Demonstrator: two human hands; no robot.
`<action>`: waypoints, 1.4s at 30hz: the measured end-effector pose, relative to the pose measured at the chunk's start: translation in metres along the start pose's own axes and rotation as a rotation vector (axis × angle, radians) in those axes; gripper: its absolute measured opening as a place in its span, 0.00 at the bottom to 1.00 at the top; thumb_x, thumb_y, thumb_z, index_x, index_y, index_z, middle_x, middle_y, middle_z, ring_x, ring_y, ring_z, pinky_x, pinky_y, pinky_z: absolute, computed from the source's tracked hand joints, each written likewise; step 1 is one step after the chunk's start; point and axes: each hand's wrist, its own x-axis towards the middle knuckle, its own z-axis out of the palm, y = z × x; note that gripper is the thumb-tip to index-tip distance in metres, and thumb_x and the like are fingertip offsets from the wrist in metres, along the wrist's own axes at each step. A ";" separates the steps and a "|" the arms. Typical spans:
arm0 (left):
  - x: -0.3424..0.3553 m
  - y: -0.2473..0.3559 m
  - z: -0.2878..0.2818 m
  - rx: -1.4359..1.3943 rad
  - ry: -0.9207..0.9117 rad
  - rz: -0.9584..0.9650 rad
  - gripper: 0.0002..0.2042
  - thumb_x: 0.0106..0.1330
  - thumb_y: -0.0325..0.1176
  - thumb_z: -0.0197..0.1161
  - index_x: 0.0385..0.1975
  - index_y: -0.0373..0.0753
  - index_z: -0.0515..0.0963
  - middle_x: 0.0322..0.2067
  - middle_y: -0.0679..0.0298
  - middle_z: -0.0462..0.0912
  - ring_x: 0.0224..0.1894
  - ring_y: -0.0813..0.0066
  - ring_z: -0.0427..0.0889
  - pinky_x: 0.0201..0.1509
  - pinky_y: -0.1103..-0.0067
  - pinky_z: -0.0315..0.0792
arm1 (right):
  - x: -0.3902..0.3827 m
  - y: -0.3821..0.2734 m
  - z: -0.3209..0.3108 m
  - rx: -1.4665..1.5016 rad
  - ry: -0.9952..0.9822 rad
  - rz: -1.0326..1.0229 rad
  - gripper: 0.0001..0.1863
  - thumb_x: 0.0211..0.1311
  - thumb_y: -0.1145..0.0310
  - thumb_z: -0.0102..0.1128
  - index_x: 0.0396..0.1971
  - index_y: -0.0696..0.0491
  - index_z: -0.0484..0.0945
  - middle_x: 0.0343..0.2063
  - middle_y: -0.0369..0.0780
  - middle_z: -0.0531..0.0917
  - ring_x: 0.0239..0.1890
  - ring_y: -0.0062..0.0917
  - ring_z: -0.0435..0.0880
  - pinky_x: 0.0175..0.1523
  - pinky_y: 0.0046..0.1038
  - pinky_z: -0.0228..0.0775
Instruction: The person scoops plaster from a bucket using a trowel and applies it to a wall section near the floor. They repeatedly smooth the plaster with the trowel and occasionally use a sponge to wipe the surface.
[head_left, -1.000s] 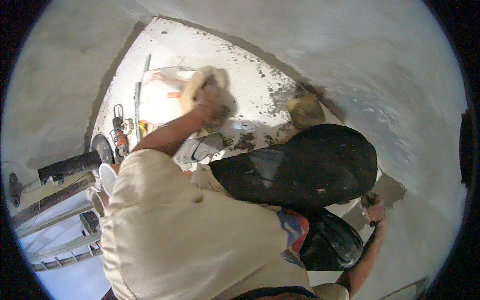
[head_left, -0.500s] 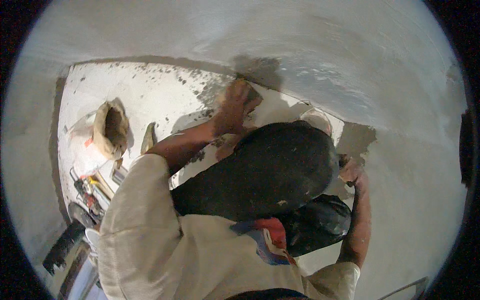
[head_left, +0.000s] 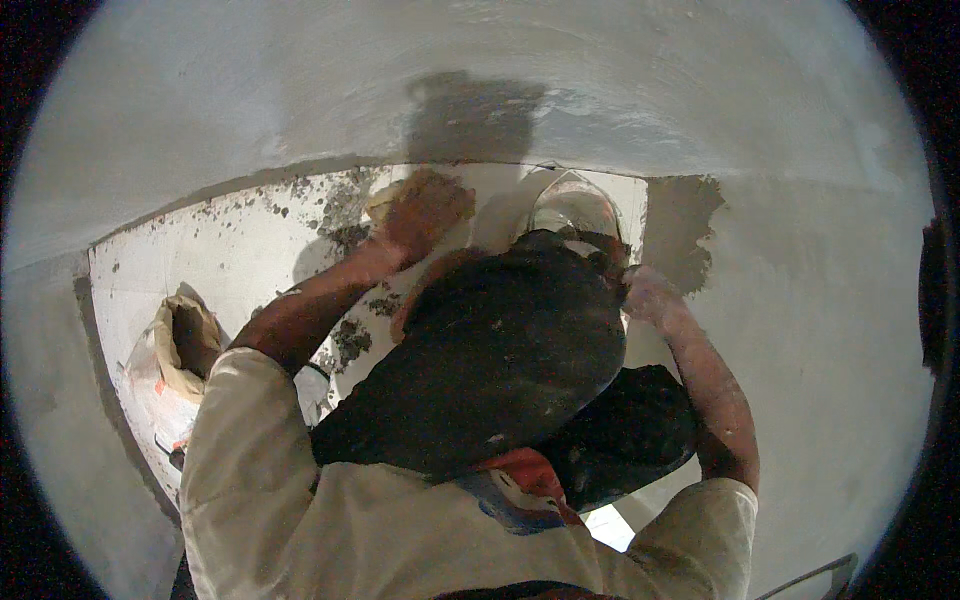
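My left hand (head_left: 405,238) is closed on a tan sponge (head_left: 432,192), a rough block, over the white, speckled floor covering (head_left: 250,225) near the foot of the grey wall. My right hand (head_left: 655,296) is closed beside my dark-trousered knee (head_left: 520,340). A small dark piece shows at its fingers, but what it holds is hidden. Just beyond the knee stands a pale bucket (head_left: 575,205) with a thin wire handle, its near side covered by my leg.
An open paper bag (head_left: 188,345) with a rolled rim stands at the left. Dark splatters (head_left: 350,340) lie on the covering. The grey wall (head_left: 330,90) runs across the far side, and a damp, darker patch (head_left: 680,230) lies right of the bucket.
The view has turned, so the bag sits lower and more of the bucket shows. My left hand has drawn the sponge back a little from the wall. My right hand stays by the knee.
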 end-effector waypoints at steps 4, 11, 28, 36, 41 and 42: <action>0.057 0.035 -0.012 -0.184 -0.087 0.074 0.31 0.70 0.36 0.60 0.73 0.40 0.64 0.70 0.49 0.67 0.74 0.49 0.65 0.79 0.52 0.54 | 0.016 0.028 0.018 -0.104 0.030 -0.059 0.18 0.65 0.52 0.64 0.46 0.48 0.86 0.41 0.46 0.89 0.42 0.38 0.89 0.51 0.40 0.80; 0.135 0.045 0.069 -0.271 0.153 0.309 0.26 0.65 0.34 0.61 0.65 0.38 0.73 0.60 0.52 0.76 0.67 0.52 0.72 0.74 0.54 0.63 | 0.048 0.124 0.060 -0.424 0.155 -0.109 0.18 0.65 0.49 0.64 0.42 0.47 0.87 0.37 0.45 0.89 0.39 0.40 0.89 0.48 0.39 0.82; 0.161 0.063 0.164 -0.135 -0.017 -0.072 0.23 0.65 0.41 0.62 0.58 0.40 0.81 0.65 0.55 0.75 0.71 0.53 0.67 0.73 0.50 0.59 | 0.036 0.194 0.108 -0.200 0.279 -0.227 0.20 0.59 0.53 0.69 0.47 0.48 0.86 0.42 0.46 0.90 0.43 0.44 0.89 0.48 0.43 0.83; 0.082 -0.001 0.116 -0.138 -0.133 -0.293 0.22 0.72 0.40 0.56 0.65 0.45 0.76 0.66 0.55 0.75 0.71 0.52 0.69 0.74 0.54 0.61 | 0.002 0.088 0.045 -0.016 0.131 0.080 0.22 0.57 0.53 0.70 0.47 0.51 0.85 0.38 0.45 0.89 0.43 0.41 0.90 0.48 0.40 0.83; -0.015 -0.049 0.064 0.024 -0.287 -0.561 0.27 0.72 0.37 0.57 0.72 0.46 0.68 0.67 0.54 0.75 0.66 0.53 0.73 0.68 0.54 0.68 | 0.017 0.141 0.078 -0.409 0.420 -0.382 0.23 0.58 0.51 0.68 0.46 0.53 0.85 0.37 0.46 0.89 0.38 0.40 0.90 0.45 0.40 0.83; -0.021 -0.048 0.023 0.033 -0.383 -0.693 0.28 0.71 0.36 0.57 0.73 0.46 0.67 0.67 0.54 0.75 0.64 0.52 0.75 0.67 0.55 0.70 | 0.017 0.147 0.081 -0.386 0.332 -0.275 0.24 0.58 0.51 0.69 0.47 0.53 0.85 0.37 0.47 0.89 0.39 0.40 0.90 0.45 0.40 0.84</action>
